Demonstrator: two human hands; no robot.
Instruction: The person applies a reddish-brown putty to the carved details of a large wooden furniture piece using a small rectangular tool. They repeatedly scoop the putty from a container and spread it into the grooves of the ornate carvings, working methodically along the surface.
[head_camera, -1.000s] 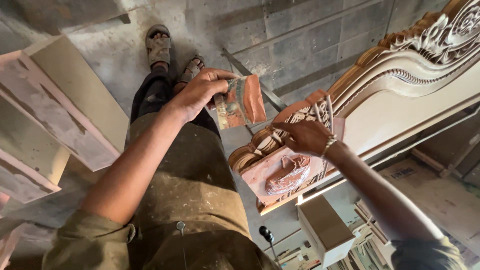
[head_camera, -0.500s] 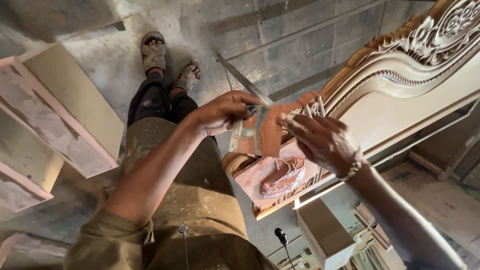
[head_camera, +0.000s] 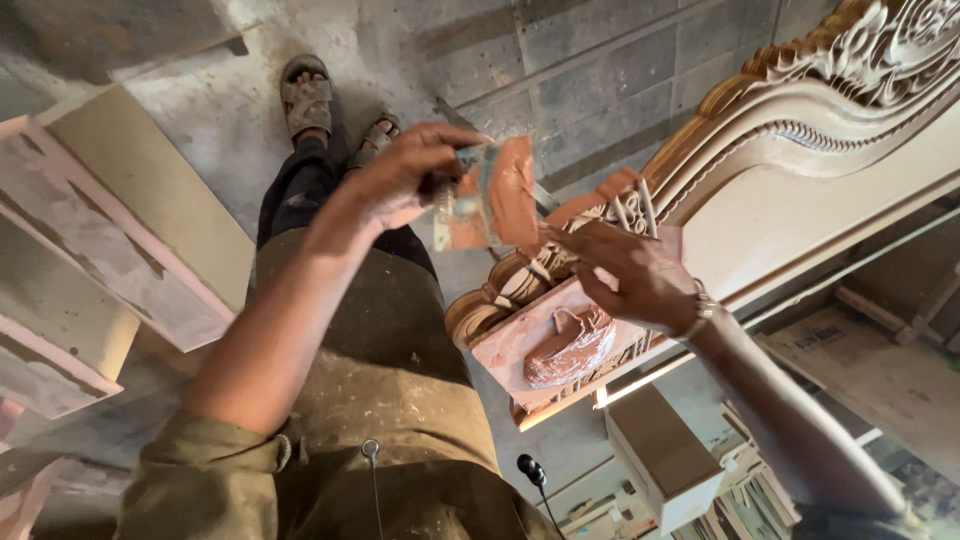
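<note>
My left hand (head_camera: 400, 180) pinches a small flat card (head_camera: 490, 195) smeared with reddish-brown filler and holds it up over my lap. My right hand (head_camera: 630, 275), with a band on its wrist, has its fingers spread, and the fingertips reach the card's lower right edge. Just below both hands a carved wooden panel (head_camera: 500, 345) leans against my leg, with filler rubbed over its flat face. On that face lies a clear plastic bag of the reddish filler (head_camera: 570, 345). I cannot tell whether the right fingers grip the card.
A large carved wooden headboard (head_camera: 800, 130) fills the right side. Pale boards with pink edges (head_camera: 120, 250) are stacked at the left. A small wooden box (head_camera: 660, 455) stands lower right. My sandalled feet (head_camera: 305, 95) rest on the grey floor.
My right hand has lifted off the carved panel and come up to the card. My left hand has shifted the card to the right, toward it.
</note>
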